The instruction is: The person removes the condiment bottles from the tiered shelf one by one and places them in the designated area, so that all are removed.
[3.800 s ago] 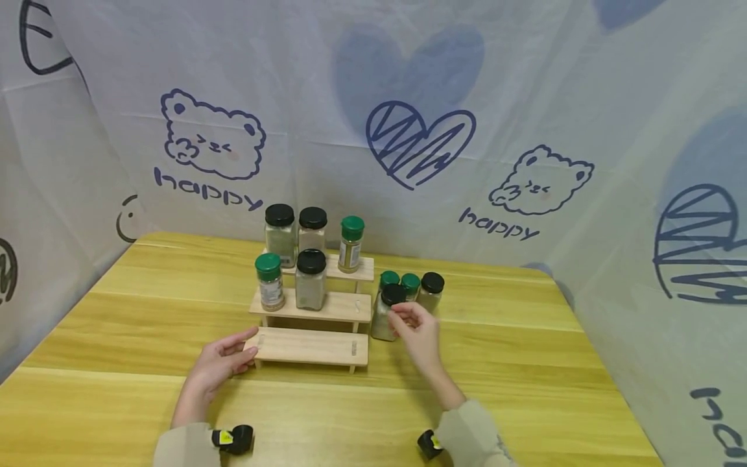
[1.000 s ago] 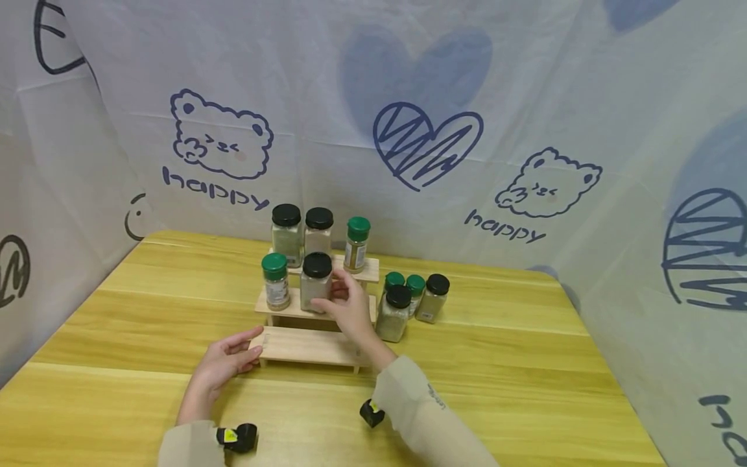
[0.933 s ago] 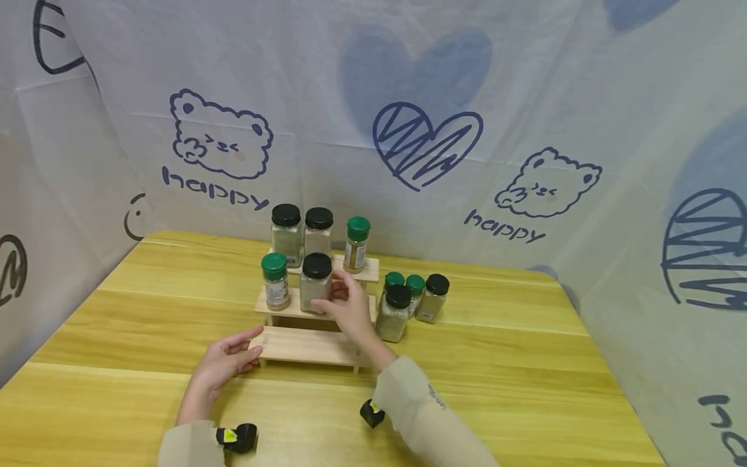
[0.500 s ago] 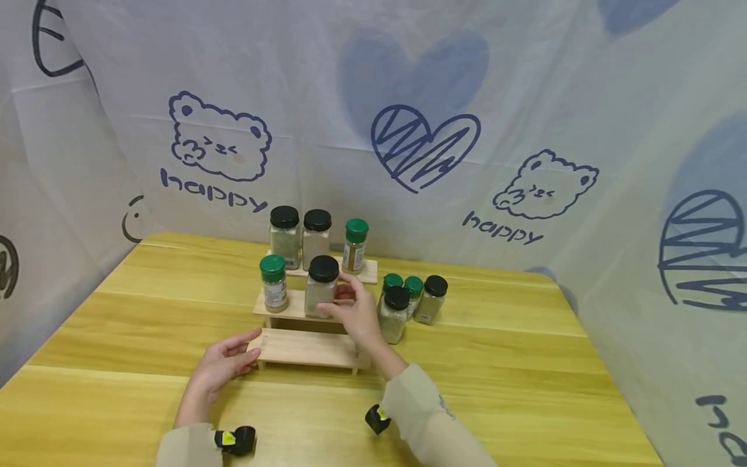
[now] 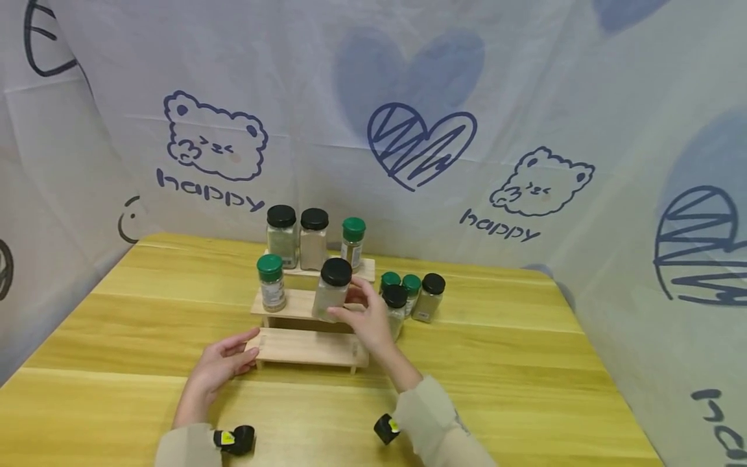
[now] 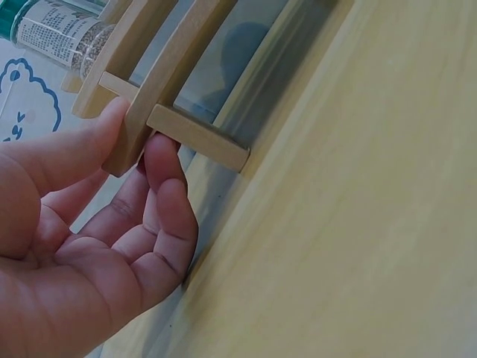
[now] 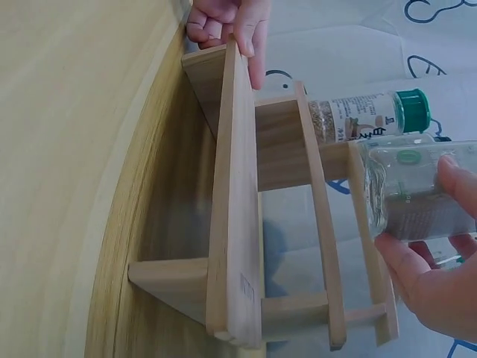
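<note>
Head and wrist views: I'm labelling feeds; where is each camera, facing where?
Head: on the head, facing forward and down at the rack; left hand, right hand show.
Left wrist: on that wrist, facing the rack's end; left hand shows.
Right wrist: on that wrist, facing the rack and held jar; both hands show.
Both wrist views share the left hand and rack.

From the head, we look forward and down across the desk (image 5: 496, 383); both wrist views (close, tilted) share the rack (image 5: 312, 348).
</note>
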{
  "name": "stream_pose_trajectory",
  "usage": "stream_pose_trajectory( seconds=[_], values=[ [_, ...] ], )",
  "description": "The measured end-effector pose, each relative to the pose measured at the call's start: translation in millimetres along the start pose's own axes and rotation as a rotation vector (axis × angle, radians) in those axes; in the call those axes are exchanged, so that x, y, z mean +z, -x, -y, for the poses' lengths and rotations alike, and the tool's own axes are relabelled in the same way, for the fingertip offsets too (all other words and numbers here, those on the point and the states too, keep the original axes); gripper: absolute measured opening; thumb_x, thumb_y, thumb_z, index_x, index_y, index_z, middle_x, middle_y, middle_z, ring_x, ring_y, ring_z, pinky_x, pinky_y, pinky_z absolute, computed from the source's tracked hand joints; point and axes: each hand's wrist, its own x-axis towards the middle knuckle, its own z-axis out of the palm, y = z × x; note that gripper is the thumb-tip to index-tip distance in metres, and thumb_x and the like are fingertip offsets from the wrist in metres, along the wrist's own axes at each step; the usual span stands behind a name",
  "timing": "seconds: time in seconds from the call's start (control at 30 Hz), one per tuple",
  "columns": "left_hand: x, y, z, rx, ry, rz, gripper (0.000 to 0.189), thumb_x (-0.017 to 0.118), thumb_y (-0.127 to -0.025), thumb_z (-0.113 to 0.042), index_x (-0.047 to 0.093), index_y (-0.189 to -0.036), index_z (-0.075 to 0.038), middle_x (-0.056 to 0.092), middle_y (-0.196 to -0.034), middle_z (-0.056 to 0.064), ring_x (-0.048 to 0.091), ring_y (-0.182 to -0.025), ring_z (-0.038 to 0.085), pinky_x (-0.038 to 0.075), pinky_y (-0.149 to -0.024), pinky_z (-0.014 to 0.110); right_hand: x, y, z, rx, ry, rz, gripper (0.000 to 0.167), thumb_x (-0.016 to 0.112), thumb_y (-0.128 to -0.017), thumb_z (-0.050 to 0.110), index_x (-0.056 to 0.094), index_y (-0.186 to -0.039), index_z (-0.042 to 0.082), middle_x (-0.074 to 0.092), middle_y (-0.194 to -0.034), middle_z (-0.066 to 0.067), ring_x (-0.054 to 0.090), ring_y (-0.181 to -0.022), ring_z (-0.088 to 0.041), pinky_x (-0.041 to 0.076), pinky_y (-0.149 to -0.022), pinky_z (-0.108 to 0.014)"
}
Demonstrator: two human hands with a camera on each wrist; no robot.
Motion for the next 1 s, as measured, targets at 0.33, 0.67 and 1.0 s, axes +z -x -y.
stream_pose_trajectory(
  seconds=[0.33, 0.67, 1.0],
  values=[
    [-0.2, -1.7, 0.1, 0.014, 0.002, 0.012, 0.051, 0.061, -0.085, -0.011, 0.041, -0.131, 0.002, 0.055, -0.107, 0.009, 0.058, -0.078, 0.011, 0.049, -0.069, 0.026, -18.8, 11.8, 1.9, -0.008, 0.017, 0.02, 0.05, 0.072, -0.072, -0.003, 0.051, -0.117, -0.003, 0.057, -0.1, -0.019, 0.053, -0.09, -0.029, 0.049, -0.076, -0.037],
    [0.1, -1.5, 2.2, 0.017, 0.012, 0.021, 0.051, 0.062, -0.085, -0.011, 0.041, -0.13, 0.002, 0.055, -0.11, 0.011, 0.058, -0.078, 0.011, 0.049, -0.069, 0.026, -37.4, 28.7, -0.9, 0.031, 0.028, 0.037, 0.047, 0.071, -0.07, -0.006, 0.051, -0.113, -0.006, 0.056, -0.104, -0.02, 0.054, -0.092, -0.03, 0.042, -0.083, -0.049],
    [-0.2, -1.2, 1.7, 0.018, -0.003, 0.012, 0.051, 0.061, -0.086, -0.013, 0.041, -0.131, 0.001, 0.055, -0.109, 0.01, 0.058, -0.079, 0.01, 0.049, -0.069, 0.026, -61.3, 41.9, -7.4, -0.007, 0.046, 0.034, 0.049, 0.071, -0.068, -0.01, 0.053, -0.113, -0.005, 0.056, -0.106, -0.015, 0.054, -0.092, -0.021, 0.048, -0.078, -0.036]
  ],
)
